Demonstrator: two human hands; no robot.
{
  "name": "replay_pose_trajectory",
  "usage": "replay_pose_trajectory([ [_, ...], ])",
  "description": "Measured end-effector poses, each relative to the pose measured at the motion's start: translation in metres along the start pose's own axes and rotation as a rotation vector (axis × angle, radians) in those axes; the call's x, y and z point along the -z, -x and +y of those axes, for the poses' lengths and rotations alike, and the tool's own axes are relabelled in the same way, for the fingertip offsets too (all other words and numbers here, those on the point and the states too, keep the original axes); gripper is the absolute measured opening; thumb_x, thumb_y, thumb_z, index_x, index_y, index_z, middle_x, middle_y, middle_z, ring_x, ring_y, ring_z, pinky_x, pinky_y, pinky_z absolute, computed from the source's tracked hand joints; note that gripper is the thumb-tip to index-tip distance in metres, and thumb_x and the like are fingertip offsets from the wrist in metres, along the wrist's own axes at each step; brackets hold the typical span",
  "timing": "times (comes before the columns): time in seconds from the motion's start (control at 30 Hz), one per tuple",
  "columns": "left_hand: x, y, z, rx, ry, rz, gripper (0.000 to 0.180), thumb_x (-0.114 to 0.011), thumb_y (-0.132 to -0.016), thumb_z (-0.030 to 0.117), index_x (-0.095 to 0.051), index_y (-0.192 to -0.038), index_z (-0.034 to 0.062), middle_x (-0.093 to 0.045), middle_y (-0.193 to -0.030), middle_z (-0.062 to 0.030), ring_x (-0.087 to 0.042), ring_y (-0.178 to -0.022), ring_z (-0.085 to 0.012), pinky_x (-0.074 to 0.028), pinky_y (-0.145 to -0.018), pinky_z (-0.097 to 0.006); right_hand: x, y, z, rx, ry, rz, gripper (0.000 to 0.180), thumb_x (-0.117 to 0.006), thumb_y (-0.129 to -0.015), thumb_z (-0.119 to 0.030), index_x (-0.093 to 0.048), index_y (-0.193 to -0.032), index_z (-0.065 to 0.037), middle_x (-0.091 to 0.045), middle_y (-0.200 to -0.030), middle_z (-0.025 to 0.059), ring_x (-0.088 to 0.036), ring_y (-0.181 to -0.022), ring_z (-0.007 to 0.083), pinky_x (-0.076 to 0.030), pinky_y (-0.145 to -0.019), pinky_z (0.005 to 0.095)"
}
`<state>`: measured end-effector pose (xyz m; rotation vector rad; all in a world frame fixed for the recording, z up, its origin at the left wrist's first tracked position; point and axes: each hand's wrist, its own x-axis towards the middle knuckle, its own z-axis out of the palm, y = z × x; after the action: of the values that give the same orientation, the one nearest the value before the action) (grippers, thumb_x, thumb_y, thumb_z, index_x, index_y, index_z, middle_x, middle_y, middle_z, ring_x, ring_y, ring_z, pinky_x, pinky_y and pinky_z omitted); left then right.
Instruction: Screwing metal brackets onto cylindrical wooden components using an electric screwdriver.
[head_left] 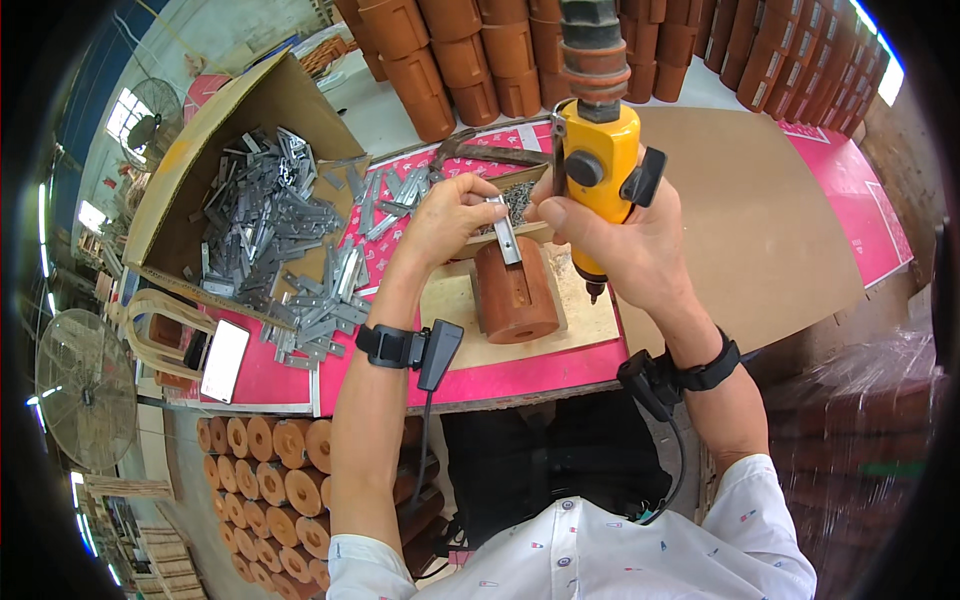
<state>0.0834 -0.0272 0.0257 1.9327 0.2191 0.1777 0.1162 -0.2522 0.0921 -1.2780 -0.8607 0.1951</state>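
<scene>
My left hand (452, 218) pinches the far end of a slim metal plate (508, 240) with holes. Its near end rests over the slot of a reddish-brown wooden cylinder (518, 305), which lies on a pale wooden board (592, 325). In my right hand (648, 240) is a yellow power screwdriver (608, 150), hanging from above, its bit pointing down to the right of the cylinder. The right thumb and fingertips are beside a small box of screws (518, 203) behind the cylinder; whether they pinch a screw, I cannot tell.
A cardboard box (165, 225) on the left spills metal plates (325, 300) onto the pink tabletop. Behind the screw box lies a hammer (490, 152). Brown cylinders (405, 70) stand stacked at the back; more (290, 440) lie below the table. A phone (226, 360) leans at the left edge.
</scene>
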Motion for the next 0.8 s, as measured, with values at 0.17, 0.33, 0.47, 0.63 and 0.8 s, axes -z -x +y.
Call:
replay_pose_trajectory([
  [0.17,-0.006,-0.004,-0.003,-0.033,0.026,0.020,0.027,-0.070,-0.082,0.013,-0.063,-0.103,-0.0028,-0.067,-0.083,-0.0084,-0.062,-0.075,-0.0129,-0.049,-0.069,-0.026,-0.001,0.001,-0.003,-0.016,-0.013,0.006,0.033,-0.073,-0.081,-0.012,-0.055,-0.107,-0.001,-0.061,-0.092,0.0018,-0.057,-0.084,0.0085,-0.049,-0.076,0.0257],
  [0.33,-0.007,0.004,0.006,0.106,0.013,-0.036,0.025,-0.070,-0.083,0.014,-0.063,-0.101,-0.0027,-0.066,-0.084,-0.0072,-0.061,-0.075,-0.0109,-0.049,-0.065,-0.026,-0.001,0.001,-0.002,-0.004,0.010,0.004,0.033,-0.073,-0.080,-0.013,-0.055,-0.106,-0.002,-0.061,-0.091,0.0024,-0.057,-0.083,0.0091,-0.049,-0.075,0.0259],
  [0.47,-0.007,0.011,-0.002,0.143,0.022,-0.085,0.024,-0.069,-0.084,0.015,-0.063,-0.100,-0.0013,-0.066,-0.085,-0.0061,-0.060,-0.075,-0.0099,-0.048,-0.064,-0.025,-0.002,0.001,-0.006,-0.006,0.008,-0.012,0.033,-0.073,-0.080,-0.013,-0.055,-0.105,-0.002,-0.060,-0.090,0.0022,-0.057,-0.082,0.0092,-0.049,-0.075,0.0260],
  [0.63,-0.017,0.037,0.007,0.099,-0.011,-0.100,0.023,-0.067,-0.086,0.017,-0.064,-0.102,0.0010,-0.066,-0.088,-0.0049,-0.060,-0.080,-0.0108,-0.048,-0.071,-0.026,-0.002,0.000,-0.001,-0.008,-0.011,0.009,0.032,-0.073,-0.080,-0.013,-0.055,-0.105,-0.002,-0.061,-0.090,0.0017,-0.057,-0.082,0.0090,-0.049,-0.075,0.0258],
  [0.8,-0.021,0.047,0.006,-0.032,-0.058,-0.034,0.024,-0.065,-0.088,0.018,-0.065,-0.102,-0.0017,-0.064,-0.089,-0.0080,-0.062,-0.084,-0.0162,-0.049,-0.076,-0.030,-0.001,-0.003,-0.002,0.000,0.019,-0.011,0.033,-0.072,-0.081,-0.012,-0.055,-0.107,-0.001,-0.061,-0.091,0.0019,-0.058,-0.084,0.0087,-0.049,-0.076,0.0254],
])
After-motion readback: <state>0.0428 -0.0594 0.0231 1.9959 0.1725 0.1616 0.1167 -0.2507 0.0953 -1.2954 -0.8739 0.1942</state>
